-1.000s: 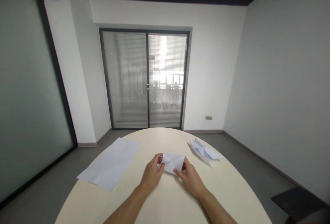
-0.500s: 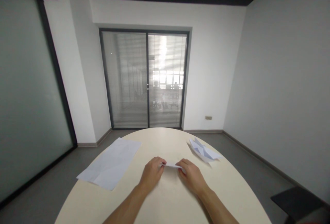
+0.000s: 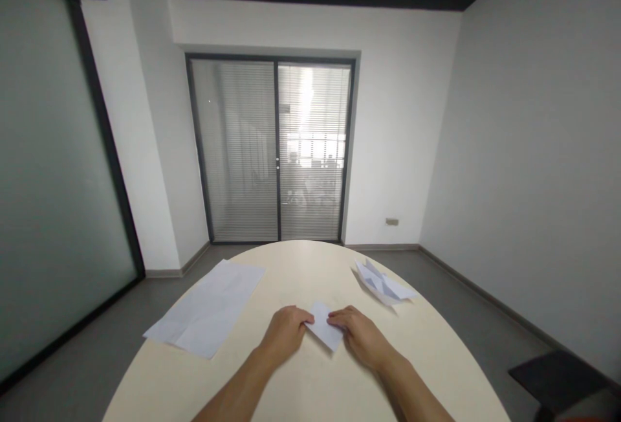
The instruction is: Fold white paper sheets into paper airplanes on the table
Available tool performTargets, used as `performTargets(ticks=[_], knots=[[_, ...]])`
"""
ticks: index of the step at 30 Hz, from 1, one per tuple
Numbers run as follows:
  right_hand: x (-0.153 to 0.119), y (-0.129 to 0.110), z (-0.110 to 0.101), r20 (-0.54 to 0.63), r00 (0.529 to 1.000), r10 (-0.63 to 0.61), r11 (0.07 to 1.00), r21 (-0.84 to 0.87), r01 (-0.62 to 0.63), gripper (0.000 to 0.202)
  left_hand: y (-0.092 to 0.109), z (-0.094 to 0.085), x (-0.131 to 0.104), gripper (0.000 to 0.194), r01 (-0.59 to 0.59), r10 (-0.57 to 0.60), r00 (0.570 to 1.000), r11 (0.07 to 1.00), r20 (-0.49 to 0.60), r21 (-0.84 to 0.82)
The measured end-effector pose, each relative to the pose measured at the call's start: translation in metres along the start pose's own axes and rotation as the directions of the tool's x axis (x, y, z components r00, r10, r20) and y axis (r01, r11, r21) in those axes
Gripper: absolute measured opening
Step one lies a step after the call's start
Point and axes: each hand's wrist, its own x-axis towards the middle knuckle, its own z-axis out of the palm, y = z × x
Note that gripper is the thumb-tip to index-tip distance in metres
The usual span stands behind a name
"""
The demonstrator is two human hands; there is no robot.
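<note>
A small folded white paper (image 3: 324,329) is held between my two hands, just above the middle of the table (image 3: 310,386). My left hand (image 3: 287,331) grips its left corner between thumb and fingers. On the other side my right hand (image 3: 358,333) pinches the right edge, fingertips lying over the paper. The paper's broad face shows, with one corner pointing toward me.
White sheets of paper (image 3: 208,309) lie flat on the table's left side. A folded paper boat shape (image 3: 383,285) rests near the right edge. A dark chair (image 3: 557,380) stands at the lower right, beyond the table.
The folded paper has tipped from nearly edge-on, so its broad face now shows. Both hands have shifted slightly toward me, with fingers now over the paper.
</note>
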Motion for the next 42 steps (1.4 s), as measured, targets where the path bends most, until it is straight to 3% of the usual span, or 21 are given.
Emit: performTargets(ticks=[4,6,10,14,22,28,36,42], knots=[[0.003,-0.009,-0.004,-0.015,0.982,0.190,0.980,-0.063,-0.190,0.036,0.008,-0.003,-0.001,0.038,-0.101,0.102,0.994,0.995,0.031,-0.018],[0.006,-0.020,-0.008,0.014,0.974,0.225,0.970,-0.096,-0.223,0.034,0.014,-0.005,-0.002,0.037,-0.117,0.117,0.993,0.993,0.014,-0.026],[0.010,-0.034,-0.011,0.030,0.985,0.171,0.981,-0.095,-0.168,0.033,0.022,-0.006,-0.006,0.038,-0.111,0.113,0.993,0.992,0.031,-0.066],[0.007,-0.027,-0.001,0.044,0.996,0.074,0.997,-0.012,-0.074,0.050,0.024,-0.005,-0.008,0.047,-0.179,0.185,0.977,0.982,0.107,-0.059],[0.002,-0.011,0.006,0.117,0.977,0.180,0.983,-0.068,-0.173,0.054,0.020,-0.003,-0.008,0.053,-0.194,0.196,0.971,0.981,0.135,-0.023],[0.006,-0.013,-0.001,0.075,0.989,0.126,0.990,-0.066,-0.121,0.048,0.015,0.001,-0.008,0.067,-0.211,0.215,0.965,0.977,0.147,-0.042],[0.008,-0.025,-0.007,0.055,0.987,0.150,0.986,-0.079,-0.146,0.041,0.019,-0.002,-0.005,0.043,-0.223,0.227,0.959,0.974,0.168,-0.044],[0.012,-0.034,-0.011,0.036,0.969,0.243,0.968,-0.076,-0.240,0.033,0.021,-0.005,-0.004,0.034,-0.239,0.249,0.959,0.968,0.135,-0.081]])
